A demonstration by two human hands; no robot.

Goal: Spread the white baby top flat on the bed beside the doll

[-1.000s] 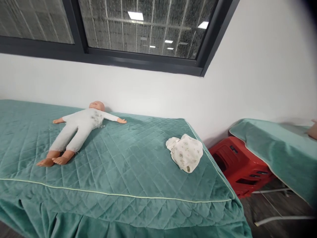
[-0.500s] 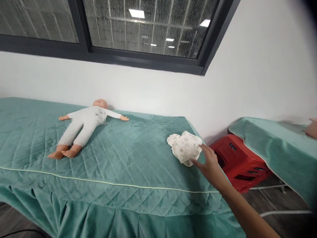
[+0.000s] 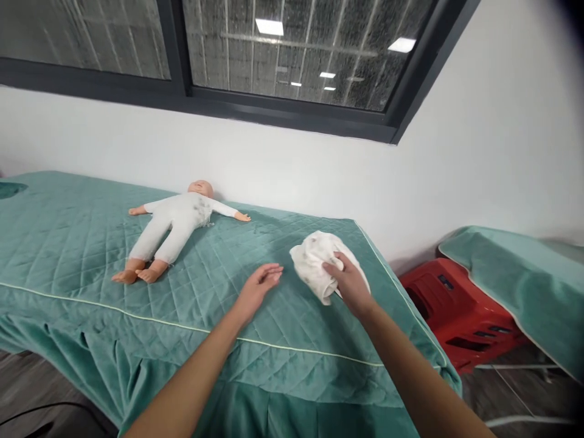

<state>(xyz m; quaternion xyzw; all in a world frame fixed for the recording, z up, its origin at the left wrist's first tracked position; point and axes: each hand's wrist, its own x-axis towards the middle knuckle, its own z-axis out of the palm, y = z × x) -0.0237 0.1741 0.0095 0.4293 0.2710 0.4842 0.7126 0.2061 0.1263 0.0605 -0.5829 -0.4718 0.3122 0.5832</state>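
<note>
A crumpled white patterned cloth [image 3: 314, 258] lies near the right end of a bed with a green quilted cover [image 3: 91, 243]. My right hand [image 3: 349, 283] rests on the cloth, its fingers curled over it. Just left of the cloth my left hand [image 3: 258, 286] hovers above the cover, fingers stretched out and holding nothing. Farther left, close to the wall, a baby doll [image 3: 176, 225] in a white suit lies on its back with arms spread.
A red plastic stool [image 3: 456, 310] lies on the floor to the right of the bed. Beyond it stands a second bed with a green cover [image 3: 515, 274]. A white wall and a dark-framed window [image 3: 283, 115] rise behind the bed.
My right hand has reached the cloth and closed over it, shifting it slightly left. My left hand has come into view beside it. The camera has moved closer and turned left.
</note>
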